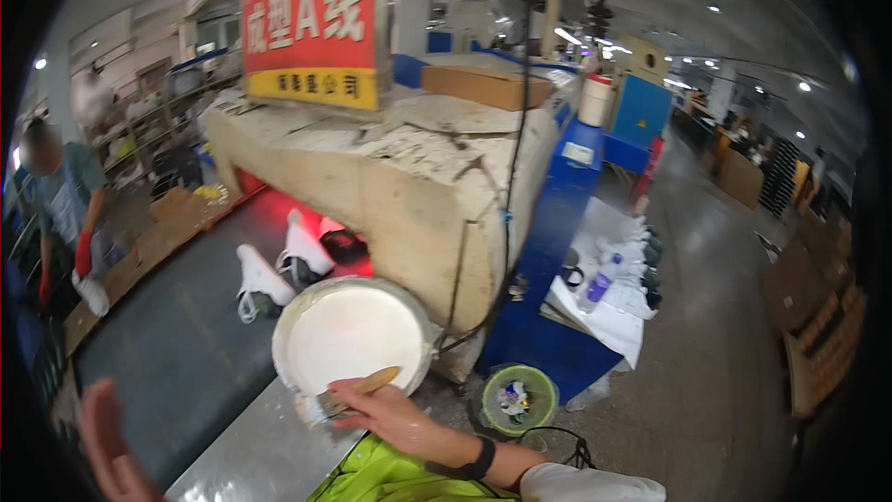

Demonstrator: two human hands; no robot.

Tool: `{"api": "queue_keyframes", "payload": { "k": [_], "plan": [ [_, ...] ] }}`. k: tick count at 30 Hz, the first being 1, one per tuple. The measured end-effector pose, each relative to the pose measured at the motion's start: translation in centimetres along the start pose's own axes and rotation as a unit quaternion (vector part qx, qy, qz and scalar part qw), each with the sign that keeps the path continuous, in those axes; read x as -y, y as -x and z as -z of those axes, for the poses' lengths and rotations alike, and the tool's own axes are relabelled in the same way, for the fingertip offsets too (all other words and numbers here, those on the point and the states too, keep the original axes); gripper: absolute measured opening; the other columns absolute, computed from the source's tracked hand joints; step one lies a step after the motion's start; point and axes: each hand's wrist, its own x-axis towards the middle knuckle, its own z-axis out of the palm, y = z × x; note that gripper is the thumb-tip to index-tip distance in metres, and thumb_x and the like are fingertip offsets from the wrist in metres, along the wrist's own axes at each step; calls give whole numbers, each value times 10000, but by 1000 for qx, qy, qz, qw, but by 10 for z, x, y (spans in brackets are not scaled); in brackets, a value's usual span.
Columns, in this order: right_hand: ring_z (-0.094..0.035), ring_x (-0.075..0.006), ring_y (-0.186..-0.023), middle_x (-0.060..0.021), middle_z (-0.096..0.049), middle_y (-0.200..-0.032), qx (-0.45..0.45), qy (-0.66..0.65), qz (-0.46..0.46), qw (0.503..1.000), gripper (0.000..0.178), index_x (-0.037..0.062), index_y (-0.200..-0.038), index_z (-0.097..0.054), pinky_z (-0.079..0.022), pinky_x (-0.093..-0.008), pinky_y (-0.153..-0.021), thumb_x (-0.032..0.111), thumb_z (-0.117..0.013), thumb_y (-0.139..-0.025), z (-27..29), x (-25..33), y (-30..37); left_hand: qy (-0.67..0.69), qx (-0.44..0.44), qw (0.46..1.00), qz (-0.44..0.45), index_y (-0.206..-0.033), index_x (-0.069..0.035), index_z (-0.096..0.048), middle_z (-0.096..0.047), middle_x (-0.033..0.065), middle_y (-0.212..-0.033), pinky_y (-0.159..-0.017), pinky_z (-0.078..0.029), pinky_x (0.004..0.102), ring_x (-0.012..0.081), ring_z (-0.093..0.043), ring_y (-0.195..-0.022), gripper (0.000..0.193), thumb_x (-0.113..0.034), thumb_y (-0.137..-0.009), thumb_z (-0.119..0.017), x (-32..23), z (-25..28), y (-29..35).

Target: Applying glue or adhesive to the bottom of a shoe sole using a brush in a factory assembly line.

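Note:
My right hand (401, 420) is closed around a wooden-handled brush (380, 378), its bristle end pointing left by the near rim of a round tub (290, 309). White liquid (348, 335) fills the tub. My left hand (107, 442) is raised at the lower left, slightly blurred, its fingers stretched out with nothing in them. Beyond the tub, a white shoe (260, 281) lies on the dark conveyor belt (200, 325). Another white shoe (305, 249) is beside it, at the red-lit opening of a beige machine (418, 191).
A metal tabletop (255, 455) lies under the tub's near side. To the right stand a green waste bin (548, 402) and a blue machine frame (534, 316), with a purple-labelled bottle (599, 284) beside it. A person (65, 195) stands across the belt. Stacked cartons (808, 270) line the far right.

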Motion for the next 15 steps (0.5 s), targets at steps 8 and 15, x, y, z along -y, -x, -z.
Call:
{"api": "queue_keyframes", "payload": {
  "k": [8, 15],
  "plan": [
    [-604, -173, -943, -97, -584, -1078, -46, 8, 46, 998, 279, -33, -1161, -527, -559, -331, -769, 150, -537, -951, 8, 7, -5, 114, 43, 928, 353, -1144, 30, -592, -624, 96, -1129, -955, -414, 310, 165, -556, -1063, 268, -93, -930, -489, 70, -44, 154],
    [-605, -166, -920, -109, -583, -1076, -69, 11, 32, 997, 305, -38, -1199, -482, -556, -302, -756, 161, -503, -969, -8, 3, -22, 36, 175, 888, 424, -1149, -28, -590, -628, 105, -1146, -914, -442, 305, 193, -595, -1039, 292, -126, -875, -611, 88, -19, 200]
  ]
}}
